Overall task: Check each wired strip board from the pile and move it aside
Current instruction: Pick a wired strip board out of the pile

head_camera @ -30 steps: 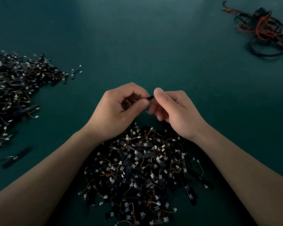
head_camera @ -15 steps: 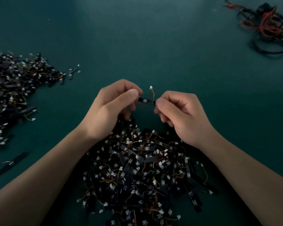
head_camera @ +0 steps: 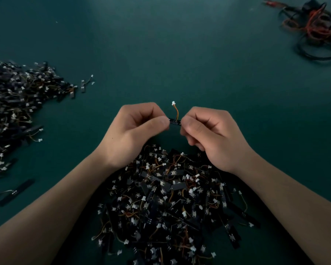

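Note:
A small black strip board (head_camera: 174,122) is held level above the table, between both hands. My left hand (head_camera: 134,131) pinches its left end and my right hand (head_camera: 208,132) pinches its right end. A short orange wire rises from the board to a white connector (head_camera: 173,103). Only the board's middle shows; the ends are hidden by my fingers. Below my wrists lies the big pile of black wired strip boards (head_camera: 170,203). A second heap of the same boards (head_camera: 17,111) spreads along the left edge.
The dark green table (head_camera: 161,54) stretches away beyond my hands. A tangle of black, red and orange cables (head_camera: 313,27) lies at the far right corner. A few loose boards (head_camera: 15,192) lie at the near left, and one (head_camera: 83,86) beside the left heap.
The board has come out from between my closed fingers and now lies level between both hands, with its wire and white connector standing up. My hands have moved slightly apart.

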`<control>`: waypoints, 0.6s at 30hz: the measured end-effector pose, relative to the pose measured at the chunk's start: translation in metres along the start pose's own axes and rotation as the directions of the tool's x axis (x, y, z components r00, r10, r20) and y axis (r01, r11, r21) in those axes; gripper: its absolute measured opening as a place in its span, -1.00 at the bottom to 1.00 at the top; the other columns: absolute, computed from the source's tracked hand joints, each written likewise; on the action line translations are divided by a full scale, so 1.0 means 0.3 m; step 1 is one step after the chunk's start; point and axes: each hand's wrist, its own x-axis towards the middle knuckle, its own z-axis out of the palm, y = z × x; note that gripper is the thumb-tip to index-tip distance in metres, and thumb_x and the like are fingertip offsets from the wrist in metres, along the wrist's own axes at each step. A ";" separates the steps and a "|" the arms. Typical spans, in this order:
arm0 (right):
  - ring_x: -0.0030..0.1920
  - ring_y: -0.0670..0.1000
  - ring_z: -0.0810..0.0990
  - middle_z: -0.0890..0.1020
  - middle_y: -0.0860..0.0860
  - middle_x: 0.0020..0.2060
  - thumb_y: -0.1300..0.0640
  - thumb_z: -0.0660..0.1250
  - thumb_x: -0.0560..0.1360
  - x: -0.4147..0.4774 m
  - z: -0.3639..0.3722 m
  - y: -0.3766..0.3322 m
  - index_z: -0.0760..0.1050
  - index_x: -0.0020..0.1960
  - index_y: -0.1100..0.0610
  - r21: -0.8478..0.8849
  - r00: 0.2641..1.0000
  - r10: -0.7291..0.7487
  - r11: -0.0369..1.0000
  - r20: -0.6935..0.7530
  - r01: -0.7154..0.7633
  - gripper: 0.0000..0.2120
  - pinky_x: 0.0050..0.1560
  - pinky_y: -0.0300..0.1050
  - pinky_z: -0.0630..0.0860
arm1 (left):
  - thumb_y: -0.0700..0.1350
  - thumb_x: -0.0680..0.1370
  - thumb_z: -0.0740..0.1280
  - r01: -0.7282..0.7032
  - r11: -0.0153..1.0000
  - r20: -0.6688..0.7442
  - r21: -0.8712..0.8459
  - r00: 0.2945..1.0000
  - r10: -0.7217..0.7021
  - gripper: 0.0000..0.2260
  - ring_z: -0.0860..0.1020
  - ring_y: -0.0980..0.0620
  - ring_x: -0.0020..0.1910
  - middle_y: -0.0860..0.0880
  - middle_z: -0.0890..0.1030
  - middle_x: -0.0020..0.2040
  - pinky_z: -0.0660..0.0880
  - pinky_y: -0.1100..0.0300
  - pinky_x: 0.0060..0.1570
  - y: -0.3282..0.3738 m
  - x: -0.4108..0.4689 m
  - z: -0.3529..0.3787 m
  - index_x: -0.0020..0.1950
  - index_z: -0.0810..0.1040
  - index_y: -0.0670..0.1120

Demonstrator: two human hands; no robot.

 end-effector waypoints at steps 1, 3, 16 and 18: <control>-0.45 -0.10 0.44 0.58 -0.02 -0.40 -0.01 0.26 0.66 -0.001 0.001 -0.001 0.58 -0.18 0.03 -0.003 1.000 0.004 1.000 0.003 -0.004 -0.72 -0.41 -0.26 0.35 | 0.01 0.54 0.35 -0.006 1.000 0.011 0.029 1.000 0.006 -0.73 0.35 0.05 -0.38 -0.11 0.40 -0.41 0.31 0.22 -0.35 0.004 -0.001 0.002 -0.23 0.58 -0.17; -0.45 -0.10 0.43 0.57 -0.02 -0.40 0.00 0.27 0.66 -0.001 0.002 -0.001 0.58 -0.18 0.04 0.002 1.000 0.012 1.000 0.001 -0.012 -0.72 -0.42 -0.25 0.34 | -0.03 0.54 0.37 -0.013 0.998 0.020 0.054 1.000 0.012 -0.74 0.32 0.04 -0.41 -0.20 0.38 -0.41 0.26 0.22 -0.39 0.009 -0.001 0.004 -0.26 0.57 -0.17; -0.44 0.12 0.41 0.52 0.17 -0.42 0.10 0.33 0.63 -0.002 0.003 -0.001 0.58 -0.19 0.20 -0.071 1.000 -0.015 0.997 -0.027 0.013 -0.74 -0.45 -0.08 0.32 | -0.11 0.54 0.39 -0.036 0.997 0.034 0.069 0.999 0.033 -0.67 0.26 0.06 -0.46 -0.09 0.33 -0.47 0.23 0.25 -0.42 0.010 -0.007 0.006 -0.29 0.48 -0.32; -0.45 0.11 0.41 0.53 0.16 -0.42 0.09 0.33 0.63 -0.004 0.003 -0.001 0.58 -0.18 0.18 -0.080 1.000 -0.020 0.997 -0.023 0.019 -0.74 -0.46 -0.08 0.32 | -0.05 0.53 0.38 -0.044 0.997 0.048 0.057 0.998 0.041 -0.66 0.27 -0.06 -0.45 -0.17 0.34 -0.45 0.23 0.12 -0.43 0.012 -0.008 0.005 -0.30 0.48 -0.28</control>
